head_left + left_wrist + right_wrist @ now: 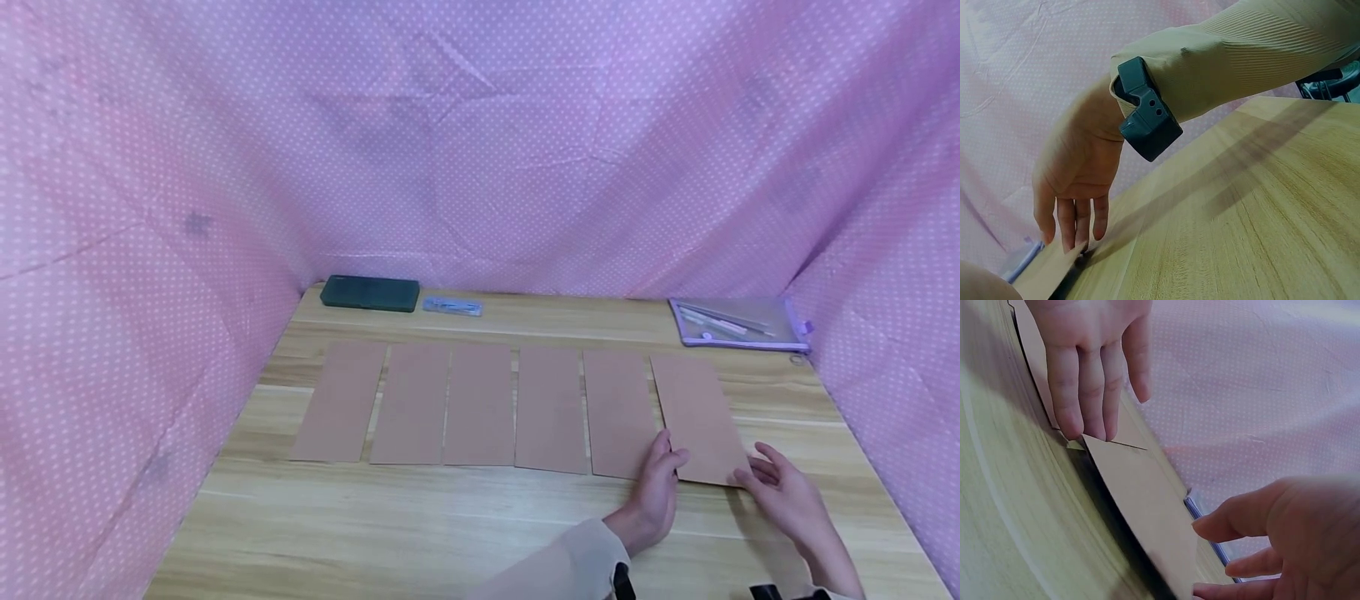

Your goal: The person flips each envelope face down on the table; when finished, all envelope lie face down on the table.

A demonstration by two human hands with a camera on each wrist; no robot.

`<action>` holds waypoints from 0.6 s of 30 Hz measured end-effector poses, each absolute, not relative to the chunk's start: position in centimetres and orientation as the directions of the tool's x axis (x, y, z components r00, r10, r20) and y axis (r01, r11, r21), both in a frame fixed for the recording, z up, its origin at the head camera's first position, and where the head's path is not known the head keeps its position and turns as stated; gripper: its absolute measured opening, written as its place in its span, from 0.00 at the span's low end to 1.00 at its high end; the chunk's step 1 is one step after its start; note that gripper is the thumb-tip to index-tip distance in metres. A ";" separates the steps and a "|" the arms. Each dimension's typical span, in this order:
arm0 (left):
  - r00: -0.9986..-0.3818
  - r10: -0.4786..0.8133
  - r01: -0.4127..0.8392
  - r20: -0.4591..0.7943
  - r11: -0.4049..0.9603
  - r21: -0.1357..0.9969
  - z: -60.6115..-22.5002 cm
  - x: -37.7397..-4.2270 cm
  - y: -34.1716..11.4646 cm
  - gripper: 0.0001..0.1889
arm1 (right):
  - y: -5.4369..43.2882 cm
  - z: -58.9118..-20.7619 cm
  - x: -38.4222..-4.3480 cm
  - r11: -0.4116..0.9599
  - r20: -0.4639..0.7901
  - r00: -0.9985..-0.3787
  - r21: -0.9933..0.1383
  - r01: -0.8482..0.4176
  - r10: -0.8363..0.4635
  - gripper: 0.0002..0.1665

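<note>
Six upright brown cards, all alike, lie in a row in the head view, and the rightmost brown card (697,417) is between my hands. At its lower left edge, my left hand (651,500) touches the card with straightened fingers, the thumb close over it. My right hand (795,504) has its fingertips at the lower right corner, loosely spread. Seen from the right wrist, the same card (1141,494) shows a dark shadow under its near edge. The left wrist view has the right hand (1082,162) with fingers pointing down at the card's edge.
Along the back of the wooden table (360,525) lie a dark green case (370,293), a small blue packet (452,307) and a purple-edged clear pouch (738,323) with pens inside. Pink dotted cloth (480,167) encloses the table at the back and sides.
</note>
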State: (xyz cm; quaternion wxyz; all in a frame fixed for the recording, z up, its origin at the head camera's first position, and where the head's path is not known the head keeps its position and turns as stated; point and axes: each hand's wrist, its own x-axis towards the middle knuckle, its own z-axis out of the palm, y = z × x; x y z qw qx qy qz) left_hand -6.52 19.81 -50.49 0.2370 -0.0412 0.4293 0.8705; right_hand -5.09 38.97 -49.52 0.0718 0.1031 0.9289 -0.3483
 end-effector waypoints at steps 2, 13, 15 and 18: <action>-0.884 0.378 -0.449 -0.276 -0.517 0.729 -50.5 -6.5 19.8 0.40 | 39.0 -49.5 -5.1 0.733 -0.207 -0.968 -0.635 0.243 0.142 0.43; -0.858 0.459 -0.439 -0.230 -0.424 0.792 -49.9 -7.1 18.5 0.37 | 39.1 -49.6 -5.3 0.740 -0.135 -0.983 -0.647 0.185 0.128 0.41; -0.853 0.488 -0.392 -0.186 -0.363 0.846 -49.5 -7.7 17.3 0.36 | 38.8 -49.6 -5.6 0.741 -0.099 -0.988 -0.653 0.155 0.120 0.40; -0.843 0.519 -0.314 -0.141 -0.262 0.913 -49.0 -8.9 14.9 0.34 | 38.1 -49.6 -6.1 0.762 -0.041 -0.993 -0.638 0.109 0.107 0.40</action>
